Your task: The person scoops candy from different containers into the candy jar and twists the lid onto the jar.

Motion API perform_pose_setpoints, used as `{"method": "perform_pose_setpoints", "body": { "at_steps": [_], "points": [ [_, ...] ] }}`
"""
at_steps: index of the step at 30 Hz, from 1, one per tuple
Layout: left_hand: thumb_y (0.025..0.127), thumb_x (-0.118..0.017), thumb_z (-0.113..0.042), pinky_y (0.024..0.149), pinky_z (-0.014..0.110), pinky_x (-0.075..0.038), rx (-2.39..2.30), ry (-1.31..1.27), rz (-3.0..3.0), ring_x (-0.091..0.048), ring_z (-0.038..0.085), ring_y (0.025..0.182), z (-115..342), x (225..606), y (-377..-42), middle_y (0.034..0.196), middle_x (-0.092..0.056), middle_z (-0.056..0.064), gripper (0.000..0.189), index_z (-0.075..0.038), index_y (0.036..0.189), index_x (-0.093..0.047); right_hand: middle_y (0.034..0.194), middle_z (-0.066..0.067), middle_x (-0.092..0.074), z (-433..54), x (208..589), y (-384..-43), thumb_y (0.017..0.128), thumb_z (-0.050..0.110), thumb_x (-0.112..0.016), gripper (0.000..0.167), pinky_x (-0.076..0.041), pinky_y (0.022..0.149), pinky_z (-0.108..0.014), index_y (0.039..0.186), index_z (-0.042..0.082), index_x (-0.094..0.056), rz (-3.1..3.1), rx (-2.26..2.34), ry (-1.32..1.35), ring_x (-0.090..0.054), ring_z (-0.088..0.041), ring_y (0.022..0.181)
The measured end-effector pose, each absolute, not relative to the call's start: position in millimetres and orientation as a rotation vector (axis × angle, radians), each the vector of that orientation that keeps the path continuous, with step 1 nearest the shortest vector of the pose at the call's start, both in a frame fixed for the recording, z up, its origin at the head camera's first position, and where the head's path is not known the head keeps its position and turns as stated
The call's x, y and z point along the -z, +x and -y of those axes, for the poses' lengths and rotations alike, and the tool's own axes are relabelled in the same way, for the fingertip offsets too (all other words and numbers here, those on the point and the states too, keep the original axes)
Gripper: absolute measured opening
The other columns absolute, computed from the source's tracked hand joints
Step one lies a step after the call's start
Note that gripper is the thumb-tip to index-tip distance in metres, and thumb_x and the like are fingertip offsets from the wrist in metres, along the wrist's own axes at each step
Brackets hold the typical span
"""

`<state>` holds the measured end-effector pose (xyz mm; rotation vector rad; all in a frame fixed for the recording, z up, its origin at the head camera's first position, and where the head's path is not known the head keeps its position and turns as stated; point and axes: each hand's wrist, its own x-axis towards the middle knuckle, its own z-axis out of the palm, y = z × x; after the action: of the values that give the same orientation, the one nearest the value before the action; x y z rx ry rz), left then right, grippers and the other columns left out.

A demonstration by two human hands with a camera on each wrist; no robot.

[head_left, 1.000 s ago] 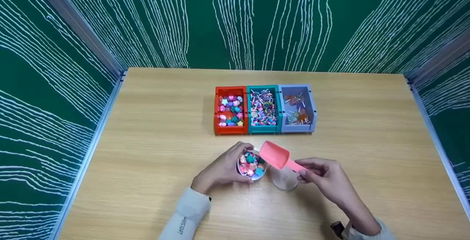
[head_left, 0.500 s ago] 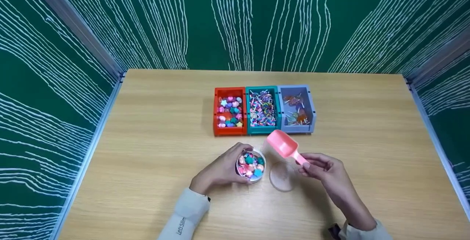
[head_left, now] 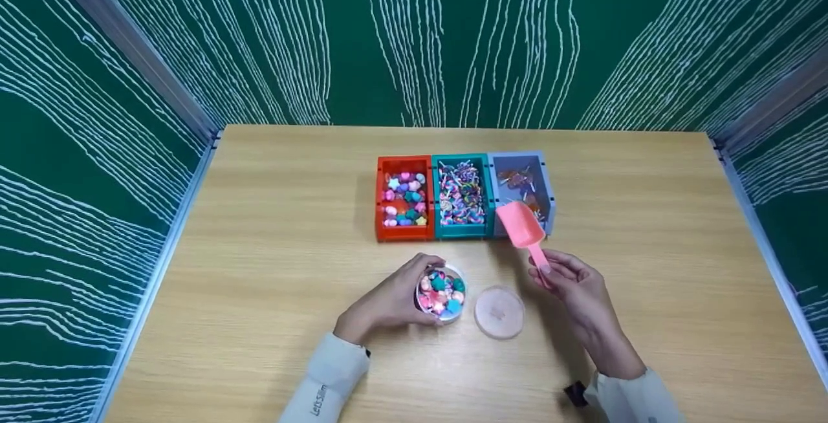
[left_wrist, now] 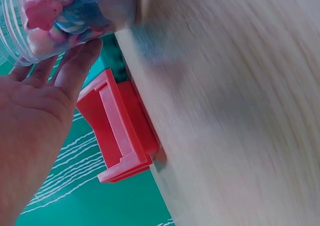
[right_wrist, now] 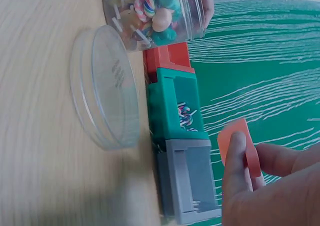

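In the head view my left hand point(head_left: 388, 295) grips a clear plastic jar point(head_left: 442, 292) standing on the table. The jar is full of colourful beads and small lollipop charms, which also show through its wall in the right wrist view. My right hand point(head_left: 582, 290) pinches the handle of a pink scoop point(head_left: 521, 226). No pieces show in the scoop's bowl, which overlaps the front of the lilac-grey bin point(head_left: 550, 200) from above. Between the hands, a round clear lid point(head_left: 499, 312) lies flat on the table.
Three joined bins stand behind the jar. The red bin point(head_left: 405, 233) holds beads, the teal bin point(head_left: 460, 231) many striped lollipop charms, and the lilac-grey one a few translucent lollipop charms. A green wall point(head_left: 362, 41) with white lines rises behind the wooden table point(head_left: 284, 216).
My right hand has carried the scoop from the jar's rim up and right to the front of the lilac-grey bin, uncovering the lid. The left hand and jar stay put.
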<state>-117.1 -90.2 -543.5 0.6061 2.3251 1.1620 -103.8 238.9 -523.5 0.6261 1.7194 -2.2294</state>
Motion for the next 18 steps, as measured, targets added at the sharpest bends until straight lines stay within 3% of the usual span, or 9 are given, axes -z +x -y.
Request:
{"method": "perform_pose_setpoints", "body": {
  "at_steps": [6, 11, 18],
  "points": [
    [0.081, -0.094, -0.030, 0.122, 0.039, -0.039, -1.186, 0.631, -2.334, -0.049, 0.020, 0.140, 90, 544, -117, 0.149, -0.050, 0.001, 0.090, -0.018, 0.153, -0.041, 0.104, 0.002, -0.079, -239, 528, -124, 0.106, -0.001, -0.058, 0.043, -0.056, 0.101, -0.028, 0.148, 0.004, -0.053, -1.521, 2.307, 0.730, -0.075, -0.010, 0.098],
    [0.082, -0.094, -0.030, 0.121, 0.039, -0.040, -1.188, 0.618, -2.327, -0.049, 0.019, 0.140, 91, 544, -116, 0.149, -0.049, 0.000, 0.090, -0.020, 0.154, -0.039, 0.107, -0.001, -0.076, -235, 529, -139, 0.107, -0.001, -0.057, 0.053, -0.055, 0.102, -0.027, 0.157, 0.006, -0.045, -1.459, 2.291, 0.811, -0.075, -0.012, 0.099],
    [0.083, -0.093, -0.030, 0.120, 0.042, -0.041, -1.182, 0.580, -2.317, -0.049, 0.021, 0.141, 91, 541, -114, 0.151, -0.049, -0.001, 0.091, -0.025, 0.155, -0.038, 0.117, -0.002, -0.070, -228, 530, -153, 0.106, -0.002, -0.058, 0.056, -0.052, 0.106, -0.027, 0.159, 0.012, -0.046, -1.413, 2.284, 0.888, -0.075, -0.012, 0.104]
  ]
}}
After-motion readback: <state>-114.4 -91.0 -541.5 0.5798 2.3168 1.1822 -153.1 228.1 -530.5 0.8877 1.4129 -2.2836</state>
